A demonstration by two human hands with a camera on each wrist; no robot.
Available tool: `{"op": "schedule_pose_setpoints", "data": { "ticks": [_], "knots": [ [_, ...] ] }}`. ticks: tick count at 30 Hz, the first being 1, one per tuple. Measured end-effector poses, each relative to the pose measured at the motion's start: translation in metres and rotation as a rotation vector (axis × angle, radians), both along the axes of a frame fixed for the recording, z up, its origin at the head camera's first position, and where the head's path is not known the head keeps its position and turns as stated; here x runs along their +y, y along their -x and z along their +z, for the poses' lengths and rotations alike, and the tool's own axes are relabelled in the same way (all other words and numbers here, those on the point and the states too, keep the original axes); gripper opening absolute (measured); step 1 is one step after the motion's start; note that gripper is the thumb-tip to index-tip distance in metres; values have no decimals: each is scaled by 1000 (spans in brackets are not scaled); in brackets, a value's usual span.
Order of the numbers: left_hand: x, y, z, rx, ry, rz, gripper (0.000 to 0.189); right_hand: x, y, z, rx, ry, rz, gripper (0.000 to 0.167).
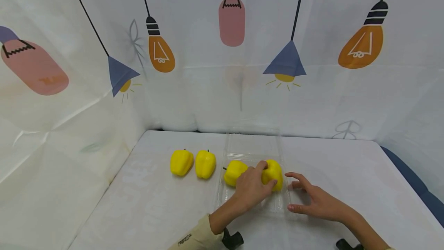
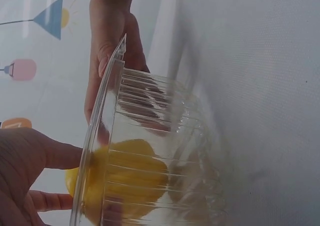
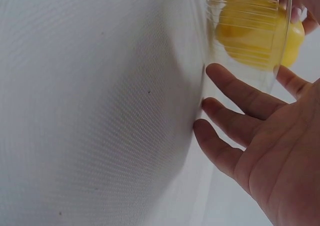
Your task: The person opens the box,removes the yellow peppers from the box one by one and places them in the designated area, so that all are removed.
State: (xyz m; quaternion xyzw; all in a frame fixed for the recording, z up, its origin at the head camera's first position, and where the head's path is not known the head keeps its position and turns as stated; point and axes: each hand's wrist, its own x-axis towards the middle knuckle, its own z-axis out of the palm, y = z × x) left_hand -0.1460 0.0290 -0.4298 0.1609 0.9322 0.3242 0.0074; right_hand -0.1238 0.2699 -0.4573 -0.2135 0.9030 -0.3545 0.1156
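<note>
White backdrop [image 1: 194,99]: hangs beyond the left hand [image 1: 251,188] and the right hand [image 1: 315,201], printed with hanging lamps in pink, blue and orange.
White table [image 1: 145,203]: spreads beneath both hands and out to either side of them.
First loose bell pepper [image 1: 182,162]: yellow, on the table, well to the left of the left hand, stem pointing away from the person.
Second loose bell pepper [image 1: 205,164]: yellow, just beside the first, between it and the left hand, its stem also pointing away.
Cream sleeve [image 1: 199,236]: covers the left forearm, with a black wrist device [image 1: 233,239] near the cuff.
Clear plastic tray [image 1: 227,194]: under the left hand and to the left of the right hand; its ribbed wall shows in the left wrist view.
Inner-left bell pepper [image 1: 235,172]: yellow, lying in the tray just left of the left hand's fingers, stem pointing left.
Left hand: reaches over the tray, thumb and fingers gripping the inner-right bell pepper [image 1: 274,173].
Clear lid [image 1: 252,144]: turned back beyond the left hand, behind the tray.
Inner-right bell pepper: yellow, in the right part of the tray, within the left hand's grip and between the two hands.
Right hand: apart from the left, fingers spread and loosely bent beside the tray's right wall; whether a fingertip touches it, I cannot tell.
Dark blue object [image 1: 409,173]: past the table's edge, well to the right of the right hand; its kind is unclear.
</note>
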Motion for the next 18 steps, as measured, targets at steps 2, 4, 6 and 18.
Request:
{"op": "schedule_pose_setpoints", "data": {
  "ticks": [2,4,6,18],
  "knots": [
    [0,0,0,-1,1,4,51,0,0,0,4,-1,-2,85],
    [1,0,0,4,5,6,51,0,0,-1,5,-1,-4,84],
    [2,1,-1,6,9,5,53,1,1,-1,11,-3,-4,84],
    [5,0,-1,33,15,13,53,0,1,-2,6,-1,-8,84]
  ]
}}
